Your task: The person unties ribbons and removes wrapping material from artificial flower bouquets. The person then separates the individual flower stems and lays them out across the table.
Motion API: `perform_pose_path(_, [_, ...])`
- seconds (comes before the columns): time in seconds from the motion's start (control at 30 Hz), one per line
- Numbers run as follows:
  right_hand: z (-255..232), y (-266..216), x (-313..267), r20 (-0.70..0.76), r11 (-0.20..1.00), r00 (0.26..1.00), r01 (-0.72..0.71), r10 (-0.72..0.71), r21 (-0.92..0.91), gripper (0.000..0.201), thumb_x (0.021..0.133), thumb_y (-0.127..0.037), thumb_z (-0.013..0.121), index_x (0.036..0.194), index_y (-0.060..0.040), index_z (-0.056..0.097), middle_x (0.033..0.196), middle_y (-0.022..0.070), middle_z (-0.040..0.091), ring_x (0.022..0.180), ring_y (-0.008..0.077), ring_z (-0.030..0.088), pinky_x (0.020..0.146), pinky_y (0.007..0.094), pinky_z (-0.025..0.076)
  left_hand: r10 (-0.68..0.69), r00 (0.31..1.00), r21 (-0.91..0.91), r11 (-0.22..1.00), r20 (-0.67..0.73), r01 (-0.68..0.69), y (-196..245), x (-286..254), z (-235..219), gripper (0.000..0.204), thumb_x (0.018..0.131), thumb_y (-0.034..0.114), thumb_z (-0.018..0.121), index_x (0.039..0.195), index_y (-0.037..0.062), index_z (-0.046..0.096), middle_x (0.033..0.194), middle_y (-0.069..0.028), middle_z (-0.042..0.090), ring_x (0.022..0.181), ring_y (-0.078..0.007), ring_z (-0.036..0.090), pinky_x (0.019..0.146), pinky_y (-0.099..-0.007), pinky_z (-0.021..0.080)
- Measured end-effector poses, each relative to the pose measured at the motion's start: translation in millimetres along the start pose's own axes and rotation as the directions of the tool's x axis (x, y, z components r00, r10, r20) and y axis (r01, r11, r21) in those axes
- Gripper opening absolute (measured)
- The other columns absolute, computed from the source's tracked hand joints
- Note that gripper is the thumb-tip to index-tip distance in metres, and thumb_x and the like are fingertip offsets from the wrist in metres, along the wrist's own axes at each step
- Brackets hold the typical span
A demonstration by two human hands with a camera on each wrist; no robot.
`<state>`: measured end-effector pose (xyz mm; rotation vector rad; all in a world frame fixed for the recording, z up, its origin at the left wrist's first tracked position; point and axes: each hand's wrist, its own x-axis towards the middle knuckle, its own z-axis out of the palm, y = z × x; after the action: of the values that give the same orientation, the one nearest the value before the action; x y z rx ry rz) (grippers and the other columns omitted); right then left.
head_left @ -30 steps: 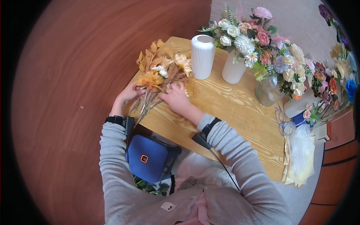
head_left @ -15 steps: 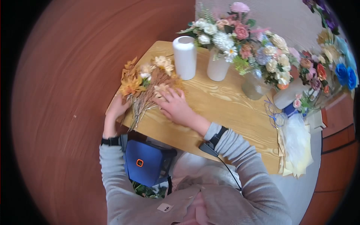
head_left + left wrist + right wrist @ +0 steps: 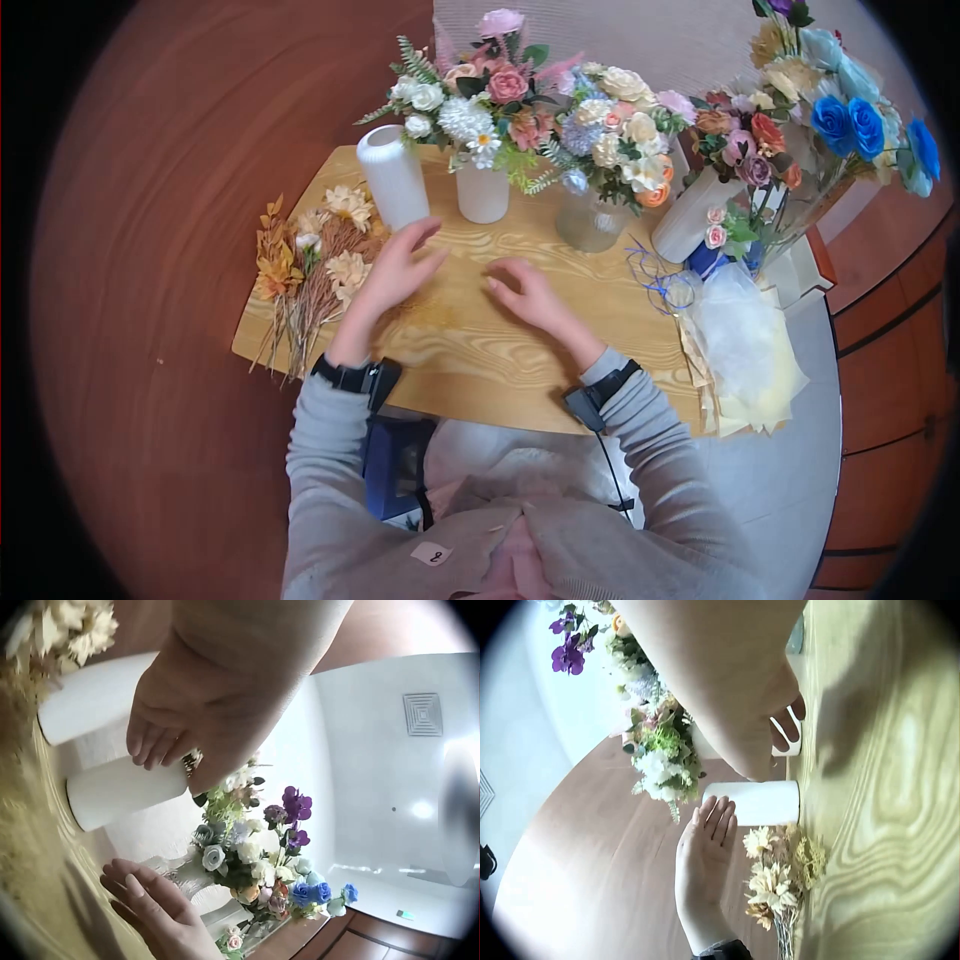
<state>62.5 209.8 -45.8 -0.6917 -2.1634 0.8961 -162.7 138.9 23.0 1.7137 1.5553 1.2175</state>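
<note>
Above the wooden table my left hand [image 3: 392, 272] holds nothing, its fingers loosely bent near the foot of a white ribbed vase [image 3: 393, 180]. That vase has no flowers in it. My right hand [image 3: 530, 296] hovers a little to the right, palm turned inward and fingers relaxed, with nothing in its grasp. In the right wrist view the two hands stand apart. A bunch of dried-looking flowers [image 3: 347, 270] in cream, orange and brown lies at the table's left end, beside my left forearm.
Behind the hands stand a white vase [image 3: 483, 193] and a glass vase [image 3: 592, 222], both full of flowers. Farther right are another white vase [image 3: 690, 215], blue roses [image 3: 848, 127], blue cord [image 3: 655, 280] and wrapping sheets [image 3: 745, 325] at the table edge [image 3: 480, 424].
Both hands have left the dried flowers, which now lie on the table. They have moved right, toward the middle. The head view has turned rightward.
</note>
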Motion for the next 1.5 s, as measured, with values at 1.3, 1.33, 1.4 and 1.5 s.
perform_pose_path(1.3, [-3.6,68.0,125.5,-0.303,0.992,0.945,-0.104,0.12,0.067,0.077,0.063,-0.028,0.079,0.123,0.0002,0.04,0.115,0.0227,0.052,0.106,0.0353,0.054,0.091,0.041,0.044,0.131,0.793,-0.48,0.733,-0.595,-0.482,135.9,165.2,-63.1,0.036,0.093,0.016,0.052,0.126,0.0063,0.043,0.119,-0.0075,0.053,0.106,-0.0236,0.056,0.092,-0.0375,0.047])
perform_pose_path(1.33, [-4.7,61.8,115.9,-0.309,0.989,0.943,-0.142,0.124,-0.037,0.07,0.067,-0.029,0.077,0.12,0.0004,0.043,0.114,0.0245,0.052,0.105,0.0376,0.054,0.09,0.0415,0.043,0.089,0.812,-0.495,0.753,-0.578,-0.434,137.3,147.8,-62.4,0.036,0.093,0.016,0.052,0.126,0.0055,0.043,0.12,-0.008,0.053,0.105,-0.0247,0.057,0.092,-0.0377,0.047])
perform_pose_path(1.4, [-6.8,46.9,86.7,-0.285,0.983,0.953,-0.143,0.106,-0.113,0.061,0.072,-0.026,0.072,0.119,0.0006,0.045,0.114,0.0246,0.053,0.104,0.0385,0.054,0.09,0.042,0.043,0.005,0.845,-0.553,0.754,-0.534,-0.354,134.0,109.3,-51.7,0.035,0.093,0.015,0.051,0.126,0.0051,0.043,0.121,-0.0088,0.053,0.106,-0.0253,0.057,0.092,-0.0378,0.047])
perform_pose_path(1.5, [-23.6,6.5,32.1,-0.138,0.987,0.989,-0.071,0.051,-0.141,0.047,0.08,-0.02,0.064,0.119,0.0009,0.048,0.112,0.0228,0.055,0.104,0.037,0.055,0.09,0.0409,0.044,-0.207,0.876,-0.709,0.678,-0.436,-0.193,105.4,51.6,-24.4,0.034,0.094,0.014,0.048,0.126,0.0027,0.042,0.124,-0.0131,0.052,0.112,-0.0289,0.054,0.093,-0.0397,0.047])
